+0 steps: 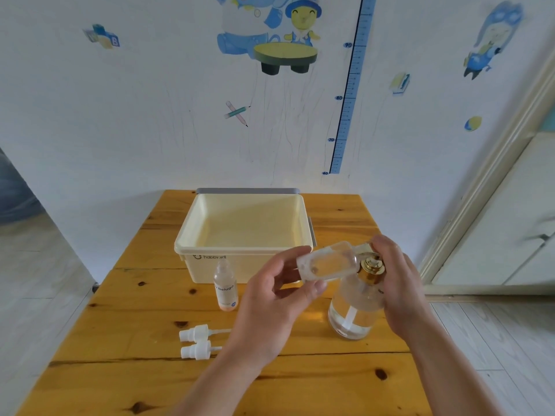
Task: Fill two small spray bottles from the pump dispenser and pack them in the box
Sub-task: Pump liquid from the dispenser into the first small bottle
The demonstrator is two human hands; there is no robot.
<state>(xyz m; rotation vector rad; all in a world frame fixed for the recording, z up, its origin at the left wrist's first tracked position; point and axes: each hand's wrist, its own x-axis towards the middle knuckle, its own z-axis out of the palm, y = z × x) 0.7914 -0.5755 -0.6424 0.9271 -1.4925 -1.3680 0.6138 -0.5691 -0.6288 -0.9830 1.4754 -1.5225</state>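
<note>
My left hand [271, 298] grips a small clear spray bottle [326, 263], tilted on its side with its open mouth at the gold pump nozzle. The clear pump dispenser [354, 310] stands on the wooden table [126, 385] at the right, partly full of clear liquid. My right hand [398, 283] curls over its gold pump head [370, 270], fingers on top. A second small bottle [225, 288] stands upright without a cap in front of the cream box [240, 223]. Two white spray caps [195, 342] lie on the table to the left.
The cream box has nothing in it and sits at the table's far edge against the wall. A grey strip [247, 190] shows behind it. To the right of the table is a white door frame [480, 187]; pale floor lies on both sides.
</note>
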